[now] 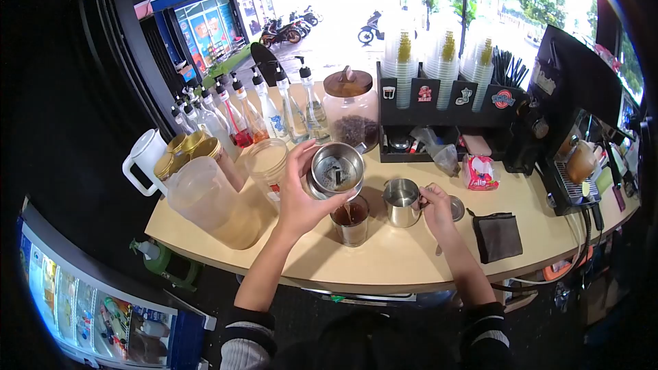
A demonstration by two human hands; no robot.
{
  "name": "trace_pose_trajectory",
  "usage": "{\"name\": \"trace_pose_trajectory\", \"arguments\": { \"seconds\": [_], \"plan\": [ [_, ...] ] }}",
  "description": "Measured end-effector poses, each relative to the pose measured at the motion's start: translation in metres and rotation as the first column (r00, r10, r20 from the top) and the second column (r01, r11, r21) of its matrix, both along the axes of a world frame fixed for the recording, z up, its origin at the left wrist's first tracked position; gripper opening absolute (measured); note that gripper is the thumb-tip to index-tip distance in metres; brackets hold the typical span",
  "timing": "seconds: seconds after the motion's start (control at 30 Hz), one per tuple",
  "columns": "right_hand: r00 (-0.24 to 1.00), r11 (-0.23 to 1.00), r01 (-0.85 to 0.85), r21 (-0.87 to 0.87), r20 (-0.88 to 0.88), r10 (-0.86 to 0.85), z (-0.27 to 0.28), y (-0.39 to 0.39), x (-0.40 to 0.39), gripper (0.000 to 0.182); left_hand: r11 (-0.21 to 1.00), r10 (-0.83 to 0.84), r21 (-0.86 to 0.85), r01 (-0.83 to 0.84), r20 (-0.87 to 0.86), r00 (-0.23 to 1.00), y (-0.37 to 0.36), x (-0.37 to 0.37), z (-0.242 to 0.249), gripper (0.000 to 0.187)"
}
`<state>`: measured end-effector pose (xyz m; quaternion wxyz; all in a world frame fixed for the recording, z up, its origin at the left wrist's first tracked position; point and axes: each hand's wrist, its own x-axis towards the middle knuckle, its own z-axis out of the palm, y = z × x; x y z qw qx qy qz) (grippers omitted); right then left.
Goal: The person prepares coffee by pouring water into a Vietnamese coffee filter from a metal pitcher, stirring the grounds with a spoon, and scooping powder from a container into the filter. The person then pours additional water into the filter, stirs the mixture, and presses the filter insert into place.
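My left hand is closed around a round metal coffee dripper, held tilted with its inside facing me. Brown liquid runs down below it into a clear glass on the counter, partly filled with dark brown liquid. Gripping the handle of a steel milk pitcher is my right hand; the pitcher stands upright, just right of the glass. Behind my right hand lies a small round metal lid. A folded dark cloth rests farther right.
Plastic jugs and a clear tub crowd the left. Several pump bottles line the back, beside a wooden-lidded jar. A black organizer holds stacked cups and straws. A tissue pack and an espresso machine are right.
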<state>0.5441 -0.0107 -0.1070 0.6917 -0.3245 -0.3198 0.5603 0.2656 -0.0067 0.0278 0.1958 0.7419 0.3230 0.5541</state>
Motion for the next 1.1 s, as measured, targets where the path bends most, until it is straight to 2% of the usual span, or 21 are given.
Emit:
{"name": "trace_pose_trajectory", "arguments": {
  "seconds": [0.17,0.47,0.83,1.0,1.1],
  "plan": [
    [1.0,1.0,0.009,0.014,0.028,-0.009,-0.009,0.0,0.002,0.022,0.993,-0.041,-0.11,0.047,0.058,0.997,0.002,-0.002,-0.004,0.098],
    [1.0,1.0,0.004,0.027,0.02,-0.005,-0.018,-0.001,0.009,0.021,0.984,-0.058,-0.16,0.075,0.108,0.992,-0.002,-0.005,-0.015,0.092],
    [0.999,0.997,-0.035,0.064,0.009,0.034,-0.02,-0.002,0.012,0.019,0.973,-0.154,-0.17,0.155,0.017,0.988,0.001,-0.01,-0.015,0.092],
    [0.987,0.992,-0.081,0.102,0.146,0.065,-0.019,-0.001,0.018,0.018,0.964,-0.232,-0.133,0.23,0.001,0.973,0.007,-0.011,-0.02,0.092],
    [0.978,0.995,-0.036,0.098,0.209,0.015,-0.017,-0.001,0.018,0.018,0.96,-0.246,-0.14,0.244,0.003,0.969,0.009,-0.014,-0.025,0.093]
  ]
}}
